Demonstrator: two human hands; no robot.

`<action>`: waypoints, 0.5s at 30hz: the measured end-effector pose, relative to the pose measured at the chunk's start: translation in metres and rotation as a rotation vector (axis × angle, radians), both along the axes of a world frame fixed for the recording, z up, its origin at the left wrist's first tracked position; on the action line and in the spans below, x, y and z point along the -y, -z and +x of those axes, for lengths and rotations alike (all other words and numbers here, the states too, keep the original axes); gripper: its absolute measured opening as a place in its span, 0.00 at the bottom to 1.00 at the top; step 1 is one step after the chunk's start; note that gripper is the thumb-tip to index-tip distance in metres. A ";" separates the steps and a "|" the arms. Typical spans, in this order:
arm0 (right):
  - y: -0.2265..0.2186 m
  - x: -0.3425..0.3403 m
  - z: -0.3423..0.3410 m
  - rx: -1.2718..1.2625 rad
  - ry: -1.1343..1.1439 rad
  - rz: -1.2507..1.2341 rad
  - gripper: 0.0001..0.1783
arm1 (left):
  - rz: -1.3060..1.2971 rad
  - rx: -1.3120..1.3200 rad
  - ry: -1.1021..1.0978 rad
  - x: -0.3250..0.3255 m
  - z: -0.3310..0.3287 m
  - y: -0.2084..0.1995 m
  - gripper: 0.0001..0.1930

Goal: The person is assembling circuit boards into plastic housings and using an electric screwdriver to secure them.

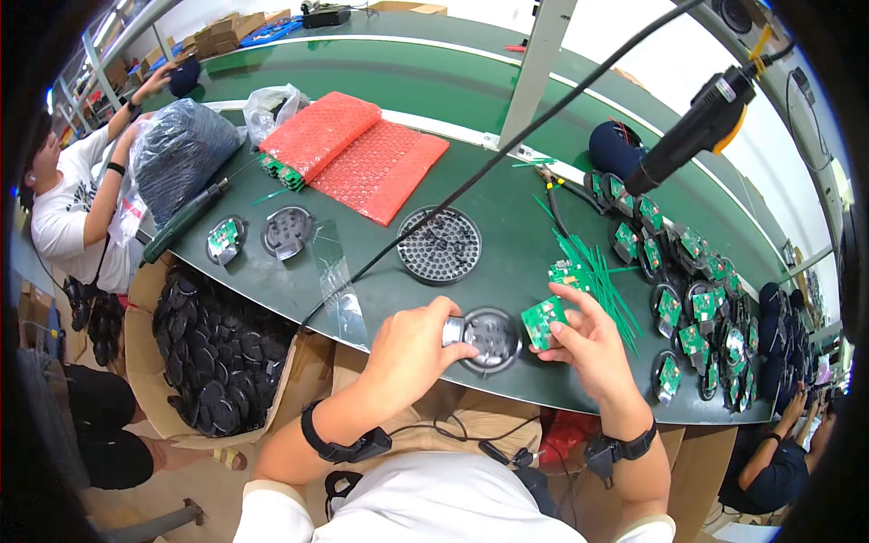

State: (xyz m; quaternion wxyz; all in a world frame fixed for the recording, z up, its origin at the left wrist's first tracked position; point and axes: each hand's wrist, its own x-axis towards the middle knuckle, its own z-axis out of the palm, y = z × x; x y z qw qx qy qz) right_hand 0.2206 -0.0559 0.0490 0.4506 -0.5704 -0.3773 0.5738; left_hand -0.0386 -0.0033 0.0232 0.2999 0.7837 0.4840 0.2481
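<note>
Near the table's front edge, my left hand (409, 351) grips a round black plastic housing (494, 340) by its left side, thumb on top. The open inner side of the housing faces up. Just to its right, a small green circuit board (543, 323) is pinched between the thumb and fingers of my right hand (593, 348). Board and housing are apart. Another green board (568, 274) lies beyond my right hand, beside a heap of thin green strips (605, 281). A round black tray (441, 279) with small dark parts stands ahead of my hands.
Several housings with boards (692, 339) crowd the right side. A power screwdriver (692, 131) hangs above; pliers (554, 204) lie beyond the strips. Red bubble wrap (376, 172) lies back left. A carton (145, 362) of black housings stands front left. A co-worker (77, 199) sits far left.
</note>
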 end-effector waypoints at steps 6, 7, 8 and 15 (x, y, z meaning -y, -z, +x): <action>0.009 -0.001 0.001 -0.034 0.061 0.009 0.20 | 0.092 -0.201 0.048 0.021 -0.003 -0.011 0.31; 0.013 -0.001 0.003 0.041 0.076 -0.026 0.18 | 0.098 -0.212 0.057 0.024 -0.004 -0.009 0.32; 0.015 0.000 0.005 0.027 0.050 -0.009 0.17 | 0.116 -0.196 0.063 0.028 -0.003 -0.007 0.32; 0.019 0.004 0.001 -0.012 0.006 0.044 0.19 | 0.093 -0.145 0.144 0.040 0.014 0.002 0.26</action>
